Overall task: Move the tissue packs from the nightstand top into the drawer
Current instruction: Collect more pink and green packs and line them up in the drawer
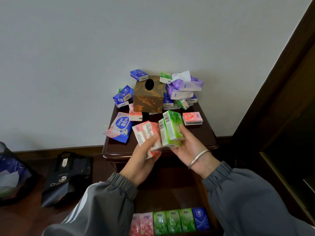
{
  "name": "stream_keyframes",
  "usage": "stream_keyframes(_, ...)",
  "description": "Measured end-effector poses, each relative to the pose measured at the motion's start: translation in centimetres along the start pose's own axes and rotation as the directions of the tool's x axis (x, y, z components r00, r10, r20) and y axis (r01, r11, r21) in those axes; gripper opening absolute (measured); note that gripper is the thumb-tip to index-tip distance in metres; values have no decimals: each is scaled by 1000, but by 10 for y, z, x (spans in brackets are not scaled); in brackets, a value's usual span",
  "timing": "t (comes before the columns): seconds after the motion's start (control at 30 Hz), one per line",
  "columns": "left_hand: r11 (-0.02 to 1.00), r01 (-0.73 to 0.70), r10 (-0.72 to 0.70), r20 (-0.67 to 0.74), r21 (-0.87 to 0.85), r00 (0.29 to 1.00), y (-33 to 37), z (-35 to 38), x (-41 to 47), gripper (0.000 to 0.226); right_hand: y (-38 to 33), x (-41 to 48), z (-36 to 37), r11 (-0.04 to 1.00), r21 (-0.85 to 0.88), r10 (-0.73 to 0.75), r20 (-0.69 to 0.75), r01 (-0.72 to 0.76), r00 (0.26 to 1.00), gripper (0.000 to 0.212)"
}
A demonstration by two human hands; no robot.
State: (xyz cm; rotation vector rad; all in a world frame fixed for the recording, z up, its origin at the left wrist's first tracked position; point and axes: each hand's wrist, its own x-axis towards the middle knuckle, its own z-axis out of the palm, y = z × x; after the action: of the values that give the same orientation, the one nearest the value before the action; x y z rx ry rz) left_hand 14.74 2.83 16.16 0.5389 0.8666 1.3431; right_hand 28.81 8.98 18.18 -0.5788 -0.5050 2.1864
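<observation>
Blue "Deeyeo" pack [119, 127] on nightstand [204, 135]

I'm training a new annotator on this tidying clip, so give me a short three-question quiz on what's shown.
1. Multiple choice: the right hand grips packs of which colour? A pink, B green, C blue.
2. True or false: the drawer holds no packs yet.
3. Fill in: the pack perched on the brown tissue box is ____.

Key:
1. B, the green packs; the left hand holds the pink packs.
2. False: a row of packs already stands in it.
3. Blue: the blue pack.
</observation>
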Motion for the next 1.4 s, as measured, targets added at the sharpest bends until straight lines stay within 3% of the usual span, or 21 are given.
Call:
stream_keyframes(0.13,979,37,-27,54,-202,998,6,-10,-3,43,-7,-9,-5,994,104,19,19,-21,1000,46)
stream_keyframes(0.2,977,33,-19,68,-213,998,7,-12,-5,46,-8,-13,-5,997,62,45,17,-46,999,48)
stream_keyframes(0.37,984,26,-24,13,-174,1000,10,-8,-9,26,-3,-15,-9,990,-37,135,-8,-135,991,42)
stream_keyframes(0.43,997,-16,18,20,-79,1000,8,-6,-9,32,1,-16,-13,984,-82,159,-16,-160,987,45)
stream_keyframes(0.57,931,-135,135,24,340,991,4,0,-9,48,10,-13,-28,979,-91,185,47,-180,982,43)
stream_keyframes(0.63,788,-197,285,-61,583,957,7,3,-8,55,11,-11,-36,986,-51,162,55,-159,985,46)
stream_keyframes(0.7,474,-188,465,-63,860,883,11,3,-6,68,10,-10,-45,989,-12,146,69,-146,987,49)
stream_keyframes(0.77,201,-160,565,19,966,825,8,3,-2,80,9,-10,-51,988,34,144,106,-148,984,56)
stream_keyframes(0.87,35,-126,576,83,991,813,0,3,3,87,8,-10,-51,990,56,114,185,-127,976,65)
stream_keyframes(0.97,-88,-151,533,174,985,828,-5,1,5,79,6,-10,-50,993,18,110,264,-119,958,57)
stream_keyframes(1.07,-58,-236,412,239,970,879,-3,4,4,67,5,-9,-52,987,-26,157,319,-157,935,53)
stream_keyframes(1.2,184,-251,248,203,950,947,-2,7,-3,55,3,-9,-53,980,-93,196,360,-174,912,52)
stream_keyframes(1.3,270,-232,205,180,935,962,-3,6,-4,51,2,-9,-57,970,-130,243,438,-207,865,51)
stream_keyframes(1.4,328,-246,147,208,912,967,0,7,-7,45,1,-11,-58,957,-197,280,413,-215,866,56)
